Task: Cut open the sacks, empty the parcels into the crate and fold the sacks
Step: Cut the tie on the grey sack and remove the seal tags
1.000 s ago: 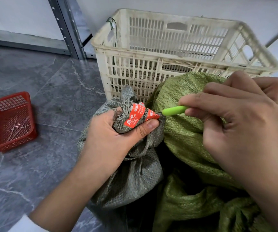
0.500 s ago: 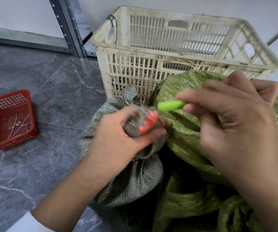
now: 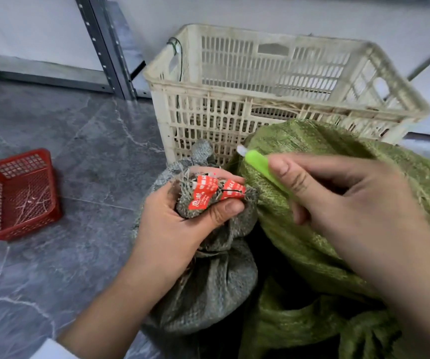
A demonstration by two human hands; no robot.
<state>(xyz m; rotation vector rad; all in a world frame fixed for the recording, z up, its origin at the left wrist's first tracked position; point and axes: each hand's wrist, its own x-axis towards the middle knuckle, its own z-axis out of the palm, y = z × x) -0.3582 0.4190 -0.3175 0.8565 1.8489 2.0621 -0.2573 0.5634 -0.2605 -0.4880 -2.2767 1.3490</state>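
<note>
While left grip (image 3: 177, 229) clutches grey sack (image 3: 208, 288) neck | cutter (image 3: 258, 164) in right grip (image 3: 351, 211) near

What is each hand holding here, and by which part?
The left hand grips the grey sack by its bunched, tied neck; the right hand pinches the green cutter by its handle.

Crate (image 3: 234, 99): was cream
Left sack (image 3: 208, 288): was grey
Right sack (image 3: 309, 244): was green
Tag (image 3: 206, 193): was red, white-printed
Cutter (image 3: 261, 168): was lime
</note>
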